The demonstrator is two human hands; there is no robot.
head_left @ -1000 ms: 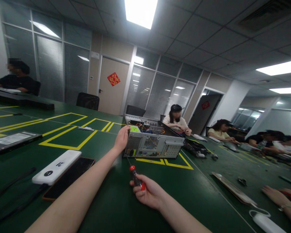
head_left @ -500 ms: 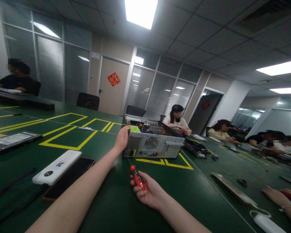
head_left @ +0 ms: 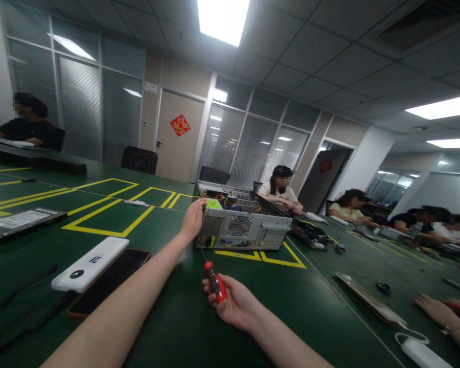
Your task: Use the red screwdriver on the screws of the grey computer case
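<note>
An open computer case (head_left: 249, 230) lies on the green table, its rear panel facing me and boards and wires showing inside. My left hand (head_left: 193, 217) grips its left rear corner, beside a power supply (head_left: 213, 204) with a bright green label; some of the fingertips are hidden. In my right hand (head_left: 233, 301) is a screwdriver (head_left: 215, 283) with a red and black handle, held by closed fingers. Its thin shaft points up and left to the lower left corner of the rear panel. I cannot make out the screw at the tip.
A white power bank (head_left: 90, 263) and a dark phone (head_left: 109, 281) lie left of my forearm, near a hard drive (head_left: 25, 222). Rightward are a black bag (head_left: 310, 235), another phone (head_left: 368, 296) and a co-worker's hands (head_left: 437, 309). Yellow tape (head_left: 95, 232) marks the table.
The screwdriver handle has shifted slightly left and turned in my right hand, whose fingers have moved a little. My left hand and the computer case have stayed in place.
</note>
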